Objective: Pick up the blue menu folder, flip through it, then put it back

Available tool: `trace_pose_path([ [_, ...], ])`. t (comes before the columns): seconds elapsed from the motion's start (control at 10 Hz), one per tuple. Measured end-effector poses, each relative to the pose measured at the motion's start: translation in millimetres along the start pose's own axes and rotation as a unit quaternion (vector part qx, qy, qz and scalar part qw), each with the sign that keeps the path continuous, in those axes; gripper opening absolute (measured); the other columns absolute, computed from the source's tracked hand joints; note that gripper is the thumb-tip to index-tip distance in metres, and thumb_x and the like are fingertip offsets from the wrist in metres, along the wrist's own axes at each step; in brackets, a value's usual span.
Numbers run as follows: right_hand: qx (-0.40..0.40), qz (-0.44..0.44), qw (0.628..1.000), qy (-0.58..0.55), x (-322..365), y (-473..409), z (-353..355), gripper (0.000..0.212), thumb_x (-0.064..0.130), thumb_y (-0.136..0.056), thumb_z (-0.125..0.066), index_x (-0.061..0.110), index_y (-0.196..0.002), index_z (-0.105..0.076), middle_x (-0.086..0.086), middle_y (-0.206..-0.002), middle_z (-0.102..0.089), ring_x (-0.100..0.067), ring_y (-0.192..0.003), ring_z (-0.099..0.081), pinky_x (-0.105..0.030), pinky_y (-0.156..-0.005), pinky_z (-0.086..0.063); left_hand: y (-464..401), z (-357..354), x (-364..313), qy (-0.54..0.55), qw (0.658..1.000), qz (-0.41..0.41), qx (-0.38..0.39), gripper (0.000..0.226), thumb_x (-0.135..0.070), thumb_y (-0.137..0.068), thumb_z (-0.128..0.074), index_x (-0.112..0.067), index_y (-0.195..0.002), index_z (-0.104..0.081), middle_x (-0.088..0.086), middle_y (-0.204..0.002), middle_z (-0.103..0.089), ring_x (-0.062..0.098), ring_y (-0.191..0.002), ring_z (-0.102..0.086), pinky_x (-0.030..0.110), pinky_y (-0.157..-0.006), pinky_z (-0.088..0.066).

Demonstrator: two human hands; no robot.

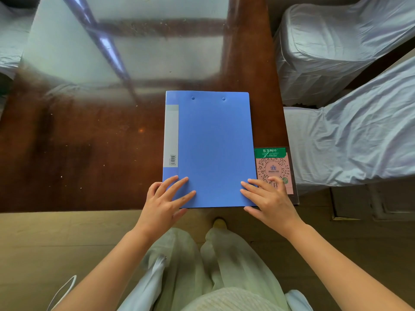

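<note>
Closed blue menu folder (pixel 213 149) lies flat at the table's (pixel 89 153) near edge; your left hand (pixel 165 199) and right hand (pixel 269 199) rest flat-fingered (nothing gripped) on its near corners. Pickup or put-back: undeterminable.

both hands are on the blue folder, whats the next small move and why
Probably curl the fingers under the near edge and lift. The blue menu folder lies closed and flat on the table, and the left hand and right hand rest open on its near corners, gripping nothing.
</note>
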State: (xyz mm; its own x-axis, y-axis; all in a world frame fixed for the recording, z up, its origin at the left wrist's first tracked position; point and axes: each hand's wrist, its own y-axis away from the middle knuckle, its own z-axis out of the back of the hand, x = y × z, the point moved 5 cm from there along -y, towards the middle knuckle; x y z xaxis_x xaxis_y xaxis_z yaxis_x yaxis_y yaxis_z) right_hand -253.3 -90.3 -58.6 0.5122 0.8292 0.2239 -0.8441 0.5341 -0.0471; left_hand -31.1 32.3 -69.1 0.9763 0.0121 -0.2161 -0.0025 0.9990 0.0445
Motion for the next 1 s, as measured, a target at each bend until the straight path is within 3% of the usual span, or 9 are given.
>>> trace_pose_path([
  [0.3, -0.003, -0.001, 1.0, -0.011, -0.8, -0.4, -0.6, 0.044, 0.026, -0.065, -0.083, 0.013, -0.104, -0.069, -0.004, -0.113, -0.07, -0.024, -0.108, -0.063, -0.049, -0.088, -0.04, -3.5, 1.7, 6.3, -0.026, 0.999, -0.047, -0.002, 0.052, -0.034, -0.065, -0.082, -0.031, -0.114, -0.065, 0.008, -0.129, -0.061, 0.033, -0.115, -0.057, 0.049, -0.093, -0.042],
  [0.4, -0.001, 0.004, 1.0, -0.01, -0.6, -1.5, -0.3, 0.044, 0.026, -0.063, -0.084, 0.013, -0.103, -0.07, -0.004, -0.111, -0.071, -0.024, -0.105, -0.064, -0.051, -0.085, -0.043, -2.1, -0.2, 5.4, -0.027, 0.999, -0.039, -0.001, 0.051, -0.033, -0.065, -0.082, -0.031, -0.114, -0.065, 0.007, -0.129, -0.061, 0.033, -0.116, -0.057, 0.058, -0.099, -0.036],
  [0.7, 0.01, 0.014, 1.0, -0.003, 0.8, -3.5, 0.9, 0.042, 0.028, -0.066, -0.081, 0.013, -0.103, -0.07, -0.004, -0.11, -0.071, -0.023, -0.106, -0.064, -0.043, -0.089, -0.028, -2.7, 0.7, 8.2, -0.014, 0.998, -0.06, -0.01, 0.051, -0.032, -0.064, -0.082, -0.031, -0.113, -0.066, 0.004, -0.125, -0.064, 0.032, -0.112, -0.06, 0.065, -0.102, -0.025],
  [0.9, 0.041, -0.002, 0.999, -0.013, 4.8, -6.1, 8.8, 0.048, 0.031, -0.063, -0.083, 0.014, -0.105, -0.068, -0.005, -0.112, -0.071, -0.024, -0.106, -0.064, -0.053, -0.096, -0.032, -2.4, 9.9, 1.6, -0.008, 0.999, -0.042, 0.031, 0.056, -0.037, -0.061, -0.083, -0.031, -0.113, -0.065, 0.005, -0.127, -0.063, 0.033, -0.115, -0.058, 0.07, -0.102, -0.016],
  [1.0, 0.035, -0.015, 0.999, -0.031, 7.4, -18.0, 23.2, 0.047, 0.035, -0.066, -0.08, 0.015, -0.106, -0.068, -0.006, -0.112, -0.07, -0.024, -0.104, -0.064, -0.057, -0.094, -0.039, -7.9, 29.6, 1.5, 0.02, 0.998, -0.047, 0.03, 0.054, -0.047, -0.073, -0.065, -0.031, -0.124, -0.056, 0.003, -0.131, -0.059, 0.028, -0.121, -0.052, 0.066, -0.108, -0.018],
])
